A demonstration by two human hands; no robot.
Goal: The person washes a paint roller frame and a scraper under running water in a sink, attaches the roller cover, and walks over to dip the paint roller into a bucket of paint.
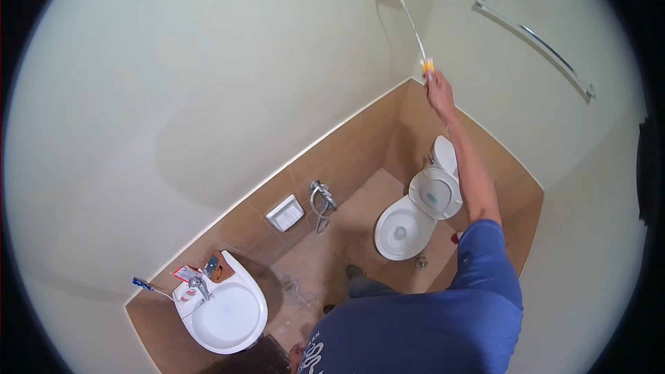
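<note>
My right arm is stretched far out, and my right hand [440,93] is closed round the yellow-orange handle of a paint roller [413,28]. The roller's long thin rod reaches up the pale wall [228,48]. Its white and reddish sleeve is at or very close to that wall, near the corner; contact is hard to tell. Only a small part of my left hand [296,357] shows, low beside my blue shirt, and its fingers are not clear.
Below stand a toilet [405,232] with its lid raised and a white sink [228,318] with several small items behind its tap. A towel bar [533,41] crosses the right wall. A soap dish [285,213] and hose fitting [322,201] project from the brown tiles.
</note>
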